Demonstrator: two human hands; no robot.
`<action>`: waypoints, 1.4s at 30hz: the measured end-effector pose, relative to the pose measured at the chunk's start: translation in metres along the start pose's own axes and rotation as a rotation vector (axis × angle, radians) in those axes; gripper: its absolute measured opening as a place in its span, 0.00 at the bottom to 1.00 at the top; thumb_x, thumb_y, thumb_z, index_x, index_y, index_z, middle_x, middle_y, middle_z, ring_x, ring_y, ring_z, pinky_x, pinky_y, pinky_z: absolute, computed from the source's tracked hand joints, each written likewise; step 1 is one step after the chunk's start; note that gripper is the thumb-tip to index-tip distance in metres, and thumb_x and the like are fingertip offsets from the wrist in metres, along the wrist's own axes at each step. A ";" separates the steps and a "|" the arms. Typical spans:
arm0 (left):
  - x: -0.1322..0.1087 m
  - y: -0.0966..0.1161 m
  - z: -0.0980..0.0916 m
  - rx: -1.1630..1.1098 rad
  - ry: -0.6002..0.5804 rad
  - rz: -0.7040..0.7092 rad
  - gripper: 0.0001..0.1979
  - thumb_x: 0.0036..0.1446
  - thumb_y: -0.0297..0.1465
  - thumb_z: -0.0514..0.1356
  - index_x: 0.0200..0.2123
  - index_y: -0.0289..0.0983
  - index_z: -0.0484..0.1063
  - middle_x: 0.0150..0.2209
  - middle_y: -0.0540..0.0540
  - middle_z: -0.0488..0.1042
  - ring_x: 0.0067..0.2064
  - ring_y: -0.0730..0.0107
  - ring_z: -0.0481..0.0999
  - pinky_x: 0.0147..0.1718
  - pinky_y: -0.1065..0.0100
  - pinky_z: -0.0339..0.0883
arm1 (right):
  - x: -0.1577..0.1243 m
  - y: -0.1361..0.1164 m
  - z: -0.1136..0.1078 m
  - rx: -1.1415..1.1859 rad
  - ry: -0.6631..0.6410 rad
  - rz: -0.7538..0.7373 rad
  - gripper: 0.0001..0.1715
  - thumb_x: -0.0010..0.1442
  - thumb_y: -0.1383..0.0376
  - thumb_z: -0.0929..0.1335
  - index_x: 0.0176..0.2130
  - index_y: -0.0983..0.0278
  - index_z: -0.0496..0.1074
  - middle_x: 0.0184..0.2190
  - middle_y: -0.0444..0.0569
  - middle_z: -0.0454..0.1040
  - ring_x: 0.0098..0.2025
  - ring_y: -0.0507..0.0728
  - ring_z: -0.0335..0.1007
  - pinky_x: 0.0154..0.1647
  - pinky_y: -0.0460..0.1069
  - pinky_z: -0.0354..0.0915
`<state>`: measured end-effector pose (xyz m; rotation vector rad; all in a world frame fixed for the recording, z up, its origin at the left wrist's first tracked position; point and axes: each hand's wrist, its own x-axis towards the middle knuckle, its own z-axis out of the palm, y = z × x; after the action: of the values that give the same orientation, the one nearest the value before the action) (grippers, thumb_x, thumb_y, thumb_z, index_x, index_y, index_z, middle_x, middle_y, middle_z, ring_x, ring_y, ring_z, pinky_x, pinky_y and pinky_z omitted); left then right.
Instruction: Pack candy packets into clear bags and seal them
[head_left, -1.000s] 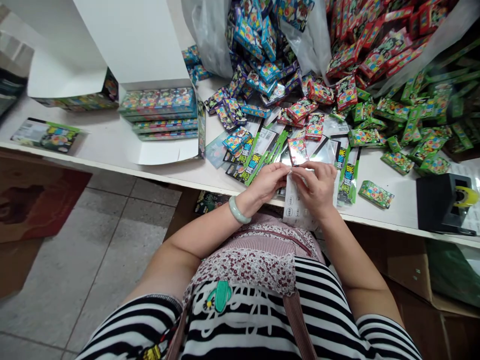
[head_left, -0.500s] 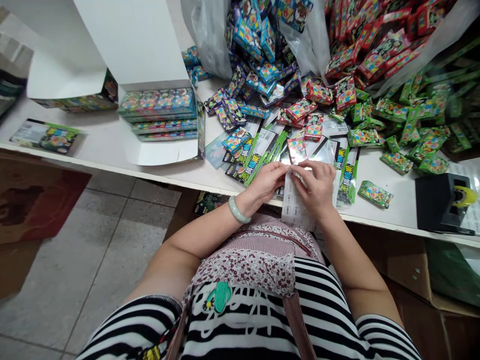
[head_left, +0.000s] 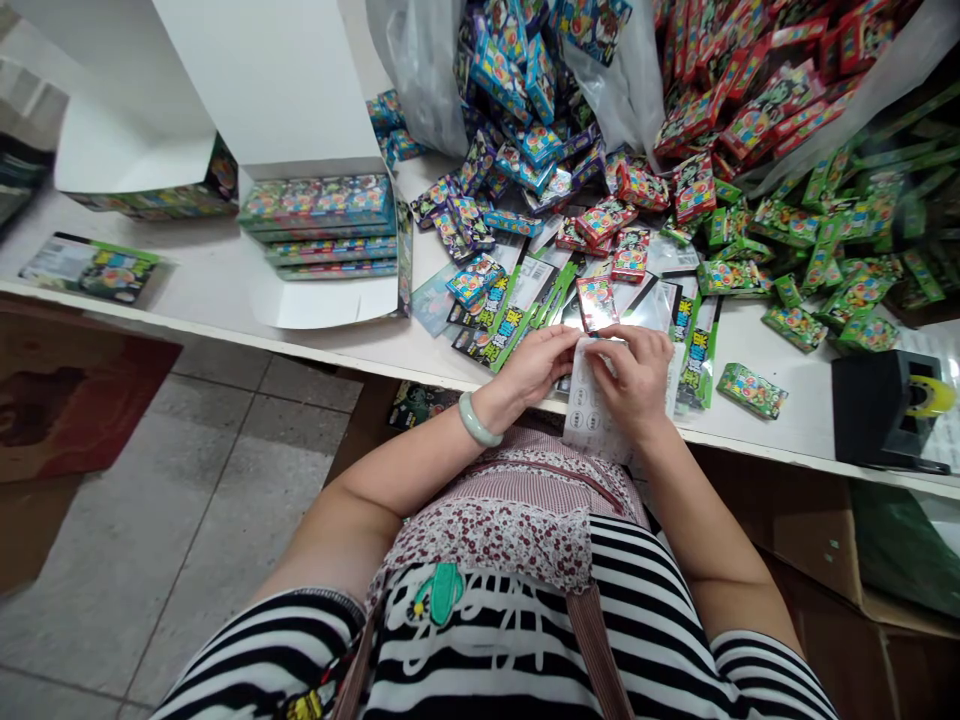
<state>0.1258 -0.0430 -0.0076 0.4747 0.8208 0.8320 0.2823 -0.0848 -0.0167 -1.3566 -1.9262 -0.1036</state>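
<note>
At the table's front edge, my left hand [head_left: 536, 366] pinches the upper left corner of a white sticker sheet [head_left: 586, 412] printed with rows of round marks. My right hand [head_left: 634, 378] lies over the sheet's upper part, its thumb and forefinger pinched together close to the left fingertips. Whether a loose sticker is between those fingers is too small to tell. Just beyond the hands, a small red candy box [head_left: 597, 303] rests on flat, printed plastic pouches [head_left: 510, 325]. More pouches [head_left: 696, 350] lie to the right of my right hand.
Piles of blue and purple boxes [head_left: 517, 150], red boxes [head_left: 772, 100] and green boxes [head_left: 832, 240] cover the back and right. One green box [head_left: 752, 390] lies near a black tape dispenser [head_left: 870, 405]. Left stands an open display carton [head_left: 330, 305] with stacked boxes.
My right fingertips have shifted slightly right, away from the left fingertips, and the top of the sticker sheet shows more. The left hand is nearly still.
</note>
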 end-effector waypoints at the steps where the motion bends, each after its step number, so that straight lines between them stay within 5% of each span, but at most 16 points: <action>1: -0.001 0.000 -0.001 0.001 -0.021 -0.002 0.08 0.53 0.31 0.70 0.31 0.33 0.75 0.29 0.50 0.75 0.30 0.79 0.73 0.33 0.74 0.66 | 0.000 0.000 0.000 0.006 0.011 -0.006 0.05 0.67 0.62 0.68 0.42 0.54 0.74 0.45 0.45 0.78 0.48 0.58 0.70 0.52 0.56 0.57; 6: -0.009 0.000 -0.007 0.175 -0.146 0.001 0.12 0.44 0.27 0.71 0.35 0.34 0.78 0.34 0.48 0.77 0.35 0.75 0.74 0.38 0.70 0.66 | 0.000 0.003 -0.002 -0.013 -0.038 0.050 0.04 0.66 0.62 0.67 0.40 0.55 0.74 0.45 0.46 0.77 0.49 0.60 0.70 0.54 0.58 0.57; 11: -0.013 0.001 -0.010 0.543 -0.147 0.206 0.04 0.47 0.26 0.67 0.28 0.35 0.74 0.27 0.53 0.72 0.31 0.76 0.69 0.34 0.72 0.63 | 0.001 0.000 -0.001 0.031 -0.052 0.072 0.09 0.66 0.62 0.67 0.45 0.53 0.75 0.45 0.47 0.76 0.50 0.60 0.70 0.54 0.58 0.56; 18: -0.011 0.002 -0.012 0.535 -0.109 0.200 0.07 0.51 0.31 0.66 0.29 0.34 0.71 0.26 0.52 0.70 0.26 0.78 0.68 0.27 0.73 0.63 | -0.004 0.006 -0.018 0.060 0.066 0.082 0.22 0.65 0.61 0.68 0.58 0.53 0.69 0.47 0.49 0.75 0.50 0.61 0.71 0.54 0.59 0.61; 22: -0.012 0.005 -0.018 0.506 -0.066 0.175 0.07 0.51 0.30 0.66 0.30 0.34 0.71 0.26 0.52 0.71 0.26 0.78 0.70 0.26 0.73 0.63 | -0.028 0.029 -0.045 0.117 0.179 0.292 0.23 0.63 0.60 0.69 0.57 0.57 0.69 0.47 0.53 0.75 0.48 0.62 0.72 0.51 0.60 0.66; 25: -0.012 0.005 -0.022 0.471 -0.056 0.161 0.09 0.49 0.31 0.68 0.30 0.34 0.71 0.26 0.52 0.72 0.26 0.78 0.70 0.27 0.74 0.64 | -0.053 0.042 -0.059 0.220 0.092 0.579 0.26 0.61 0.56 0.70 0.57 0.59 0.68 0.48 0.54 0.75 0.43 0.60 0.73 0.42 0.57 0.70; 29: -0.012 0.006 -0.020 0.425 -0.105 0.158 0.14 0.46 0.35 0.71 0.30 0.34 0.72 0.26 0.53 0.73 0.26 0.79 0.70 0.28 0.74 0.64 | -0.071 0.043 -0.063 0.500 0.031 0.813 0.26 0.60 0.53 0.71 0.55 0.59 0.68 0.47 0.54 0.77 0.44 0.59 0.74 0.42 0.55 0.71; 35: -0.012 0.013 -0.011 0.356 -0.118 0.144 0.19 0.41 0.38 0.75 0.31 0.34 0.74 0.27 0.52 0.74 0.28 0.79 0.70 0.29 0.74 0.63 | -0.053 0.034 -0.065 0.950 -0.006 0.971 0.22 0.50 0.50 0.76 0.41 0.58 0.74 0.31 0.44 0.77 0.35 0.55 0.73 0.39 0.52 0.71; 38: -0.016 0.014 -0.009 0.412 -0.123 0.165 0.19 0.42 0.40 0.74 0.32 0.34 0.75 0.29 0.51 0.75 0.29 0.77 0.71 0.30 0.74 0.64 | -0.042 0.030 -0.067 0.993 0.018 0.979 0.20 0.47 0.50 0.77 0.30 0.60 0.72 0.27 0.42 0.75 0.30 0.53 0.69 0.33 0.49 0.68; 42: -0.022 0.011 -0.006 0.616 -0.187 0.142 0.17 0.43 0.40 0.73 0.31 0.34 0.75 0.27 0.51 0.74 0.29 0.75 0.71 0.31 0.71 0.65 | -0.038 0.027 -0.068 0.963 0.136 0.963 0.22 0.49 0.47 0.75 0.29 0.59 0.69 0.25 0.40 0.72 0.26 0.51 0.64 0.29 0.48 0.65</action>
<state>0.1072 -0.0530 0.0061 1.1485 0.8694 0.6401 0.3465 -0.1342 -0.0021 -1.3354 -0.7944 1.0225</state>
